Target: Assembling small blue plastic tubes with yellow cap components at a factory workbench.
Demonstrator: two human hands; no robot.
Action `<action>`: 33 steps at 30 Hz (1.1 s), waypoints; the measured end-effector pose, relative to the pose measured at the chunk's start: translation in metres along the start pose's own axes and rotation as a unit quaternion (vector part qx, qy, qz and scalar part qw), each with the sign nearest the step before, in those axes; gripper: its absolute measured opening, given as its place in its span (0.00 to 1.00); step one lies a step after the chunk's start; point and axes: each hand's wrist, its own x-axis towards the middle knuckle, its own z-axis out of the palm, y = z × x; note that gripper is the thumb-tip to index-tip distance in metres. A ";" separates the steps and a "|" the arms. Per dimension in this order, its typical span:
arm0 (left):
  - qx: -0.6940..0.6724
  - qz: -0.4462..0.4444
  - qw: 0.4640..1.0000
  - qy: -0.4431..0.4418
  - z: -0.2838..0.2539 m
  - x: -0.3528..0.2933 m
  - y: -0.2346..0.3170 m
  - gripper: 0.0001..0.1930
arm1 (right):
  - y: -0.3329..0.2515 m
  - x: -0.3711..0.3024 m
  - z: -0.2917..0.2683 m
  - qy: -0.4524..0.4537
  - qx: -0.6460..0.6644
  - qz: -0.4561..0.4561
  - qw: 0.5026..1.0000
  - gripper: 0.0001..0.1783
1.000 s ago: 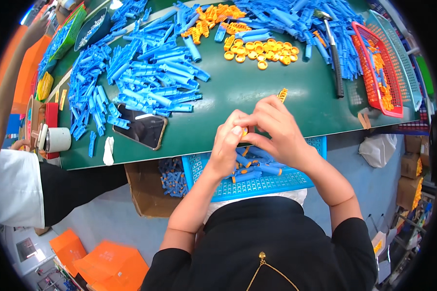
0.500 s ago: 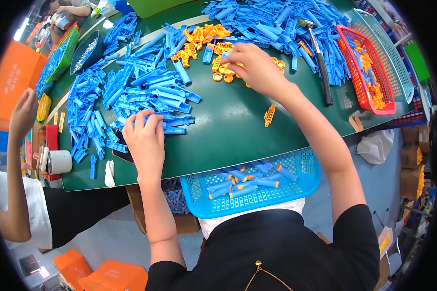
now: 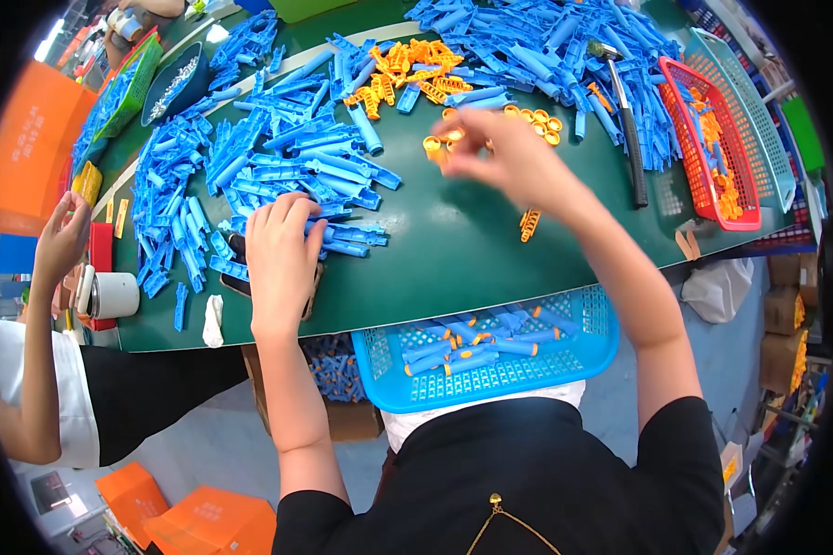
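My left hand [image 3: 284, 259] is at the near edge of a heap of blue plastic half-shells [image 3: 296, 157]. Its fingers are curled together, and a blue plastic piece [image 3: 311, 225] shows between thumb and forefinger. Over the green table, my right hand [image 3: 509, 162] is blurred beside small round orange caps [image 3: 539, 120]; its thumb and fingers bend toward each other, and whatever they hold is not clear. An orange ribbed insert [image 3: 528, 225] lies alone below the right wrist. More orange inserts [image 3: 403, 65] are piled farther back.
A blue basket [image 3: 407, 395] of blue tubes with orange ends sits at the table's near edge. A hammer [image 3: 631, 139] and a red basket [image 3: 745, 176] are on the right. At left are a white mug [image 3: 116, 301] and a co-worker's hand [image 3: 63, 236].
My right hand has come back toward me and slightly right from the orange caps. My left hand stays at the blue heap, its fingers closer together. The co-worker's hand has lowered.
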 end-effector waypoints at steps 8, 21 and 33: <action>-0.098 0.057 0.993 0.017 -0.009 0.011 -0.012 0.06 | 0.021 -0.076 0.031 0.102 -0.114 -0.059 0.987 0.10; -0.178 0.194 0.964 0.014 0.039 -0.029 0.080 0.16 | 0.023 -0.064 0.008 0.069 -0.213 -0.105 0.969 0.09; -0.078 0.010 0.997 -0.029 0.035 -0.036 0.104 0.32 | 0.030 -0.057 0.011 0.023 -0.195 -0.152 0.969 0.05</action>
